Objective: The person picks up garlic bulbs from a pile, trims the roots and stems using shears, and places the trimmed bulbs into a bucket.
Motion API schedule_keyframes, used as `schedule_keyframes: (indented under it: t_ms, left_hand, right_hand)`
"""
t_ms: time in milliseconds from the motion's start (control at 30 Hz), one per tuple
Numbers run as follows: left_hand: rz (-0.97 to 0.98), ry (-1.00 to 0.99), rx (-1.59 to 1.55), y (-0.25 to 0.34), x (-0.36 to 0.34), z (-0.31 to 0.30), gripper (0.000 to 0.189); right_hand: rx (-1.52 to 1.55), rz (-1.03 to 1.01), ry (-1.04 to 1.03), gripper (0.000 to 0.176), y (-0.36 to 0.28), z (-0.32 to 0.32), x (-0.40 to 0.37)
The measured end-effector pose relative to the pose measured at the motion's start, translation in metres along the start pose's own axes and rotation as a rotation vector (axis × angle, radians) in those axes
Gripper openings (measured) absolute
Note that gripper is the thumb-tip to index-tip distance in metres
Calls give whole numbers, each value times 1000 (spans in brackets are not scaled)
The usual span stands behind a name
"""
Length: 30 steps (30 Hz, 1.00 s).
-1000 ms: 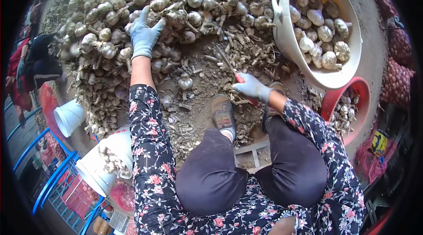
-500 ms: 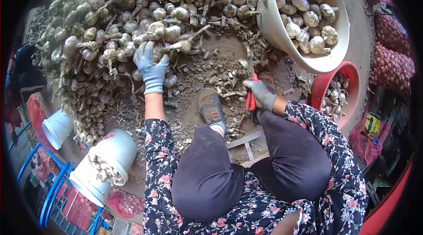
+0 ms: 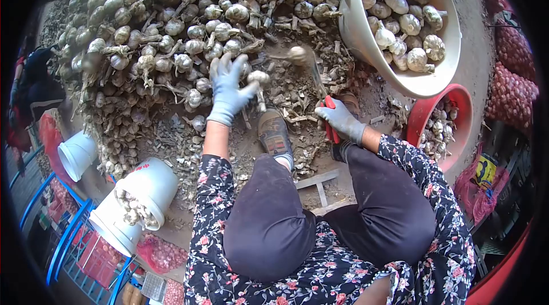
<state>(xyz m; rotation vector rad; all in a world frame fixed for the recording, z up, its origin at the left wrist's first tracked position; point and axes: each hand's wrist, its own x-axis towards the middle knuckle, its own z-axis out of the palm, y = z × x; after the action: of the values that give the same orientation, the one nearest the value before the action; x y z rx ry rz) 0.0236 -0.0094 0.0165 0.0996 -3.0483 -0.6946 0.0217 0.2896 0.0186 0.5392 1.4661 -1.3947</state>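
Garlic pile [image 3: 171,47], cut off at top edge. Blades [image 3: 317,79] of clippers [image 3: 330,102] blurred, likewise bulb [image 3: 298,55] near them. Left hand [image 3: 227,90] spread wide, nothing clasped; second bulb [image 3: 258,77] by thumb, contact unclear. Right hand [image 3: 342,121] curled around clippers, partly hiding them. More garlic [image 3: 410,24] inside white tub [image 3: 361,42], red basin [image 3: 462,139], tipped bucket [image 3: 155,178]; tub cropped above.

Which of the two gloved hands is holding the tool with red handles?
The right hand, closed around the tool. The left hand is spread open and holds no tool.
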Motion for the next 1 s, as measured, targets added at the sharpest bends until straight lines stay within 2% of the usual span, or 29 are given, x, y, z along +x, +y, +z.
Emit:
schedule_keyframes:
  t_ms: [67,133,200,300,333,367,400,433,467,500,567,600,633,700,733,767,800,833,867,933,1000]
  left_hand:
    - [-265,138,-618,-12,12,-7,39]
    - [-460,302,-264,-14,16,-24,23]
    - [-309,492,-44,-23,22,-26,18]
    - [-78,353,93,-4,61,-34,30]
    - [-34,296,162,-7,77,-28,35]
    - [-111,100,235,-9,91,-22,37]
    - [-185,-94,310,-12,103,-17,38]
    - [-181,-93,310,-13,115,-16,38]
    - [-245,-187,334,-15,125,-16,41]
    - [-309,-282,359,-15,132,-19,43]
    - [-337,-325,374,-10,133,-29,49]
    - [-369,-360,382,-8,133,-33,54]
    - [-368,-318,318,-17,128,-30,56]
    - [-284,-29,39,-29,101,-17,51]
    - [-237,84,-84,-27,89,-14,49]
    - [-281,71,-290,-24,78,-11,41]
    - [-329,56,-498,-14,63,-9,34]
    - [-401,73,-615,23,55,-30,37]
    - [-499,63,-866,46,49,-40,31]
    - [-452,77,-988,55,40,-38,29]
    - [-436,78,-959,51,35,-33,31]
  right_hand:
    - [-256,-36,-8,15,-1,-5,-1]
    - [-210,23,6,15,-5,-7,-10]
    - [-174,80,15,16,-2,-10,-7]
    - [-177,61,-7,16,24,-22,7]
    - [-259,-28,-7,18,29,-25,11]
    - [-341,-119,-6,20,34,-29,13]
    - [-340,-119,-2,20,33,-30,13]
    - [-520,-205,39,23,29,-29,13]
    - [-699,-290,81,28,26,-27,12]
    - [-692,-292,81,28,20,-24,9]
    - [-885,-331,205,29,0,-15,-5]
    - [-882,-334,204,29,-11,-13,-10]
    - [-927,-313,157,31,-22,-11,-15]
    - [-965,-296,111,34,-33,-6,-15]
    - [-972,-398,115,36,-35,-2,-13]
    - [-980,-494,118,38,-36,1,-12]
    - [-976,-483,116,38,-38,6,-13]
    - [-970,-575,121,35,-44,11,-12]
    - [-964,-673,128,32,-50,15,-10]
    - [-995,-637,81,36,-60,23,-9]
    - [-908,-596,0,39,-69,31,-12]
